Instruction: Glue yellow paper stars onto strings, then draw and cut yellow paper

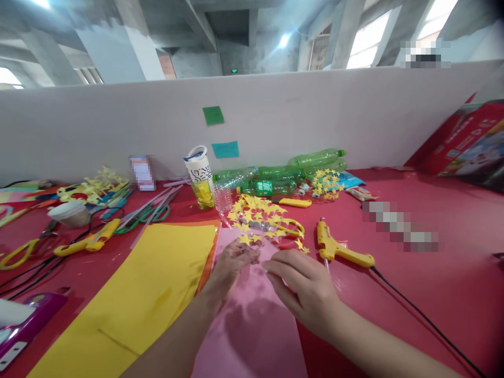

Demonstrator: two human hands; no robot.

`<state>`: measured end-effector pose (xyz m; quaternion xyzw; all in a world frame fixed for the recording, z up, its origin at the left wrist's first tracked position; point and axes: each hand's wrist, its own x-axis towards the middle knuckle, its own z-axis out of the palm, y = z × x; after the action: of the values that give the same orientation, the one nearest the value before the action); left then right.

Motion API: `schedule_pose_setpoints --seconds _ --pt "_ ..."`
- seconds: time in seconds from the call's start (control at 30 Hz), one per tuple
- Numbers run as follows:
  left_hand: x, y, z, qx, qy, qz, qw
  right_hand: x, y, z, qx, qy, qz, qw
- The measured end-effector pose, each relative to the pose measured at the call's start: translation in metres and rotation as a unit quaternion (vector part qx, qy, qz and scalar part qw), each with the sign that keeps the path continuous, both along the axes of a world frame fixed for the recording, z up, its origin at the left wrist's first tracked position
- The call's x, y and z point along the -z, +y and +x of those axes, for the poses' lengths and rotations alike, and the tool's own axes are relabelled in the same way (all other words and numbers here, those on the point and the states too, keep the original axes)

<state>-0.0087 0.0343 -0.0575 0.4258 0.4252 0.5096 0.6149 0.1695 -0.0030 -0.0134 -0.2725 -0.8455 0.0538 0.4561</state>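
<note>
Over a pink sheet (252,336), my left hand (238,260) is closed round the near end of a decoration covered in yellow paper stars (255,210), which seems to be built on clear plastic. My right hand (303,283) is beside it, thumb and fingers pinched together near the left fingertips; what they hold, if anything, is too small to make out. Just beyond the stars lie yellow-handled scissors (294,227) and a yellow utility knife (295,202). A yellow glue gun (334,252) rests to the right of my right hand.
Yellow sheets (129,294) lie left of the pink one. Behind are green plastic bottles (271,187), a star-covered ball (327,184) and a patterned cup (199,168). Another glue gun (92,240), green-handled scissors (159,212) and a purple power strip (35,320) are leftward. A partition (275,121) stands behind.
</note>
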Motion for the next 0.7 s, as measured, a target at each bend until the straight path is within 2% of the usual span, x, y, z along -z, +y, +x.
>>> schedule_pose_setpoints --seconds 0.17,0.47,0.7 --pt "0.002 0.001 -0.001 -0.001 -0.022 -0.019 1.0 0.003 0.0 0.0 0.011 0.015 -0.01 1.0" --pt "-0.013 -0.002 0.003 -0.025 -0.07 -0.036 0.997 -0.001 -0.004 0.002 0.015 0.024 -0.022 0.999" --pt "-0.018 -0.002 0.003 -0.026 -0.054 -0.017 0.998 -0.001 0.0 0.001 -0.025 0.073 -0.042 0.996"
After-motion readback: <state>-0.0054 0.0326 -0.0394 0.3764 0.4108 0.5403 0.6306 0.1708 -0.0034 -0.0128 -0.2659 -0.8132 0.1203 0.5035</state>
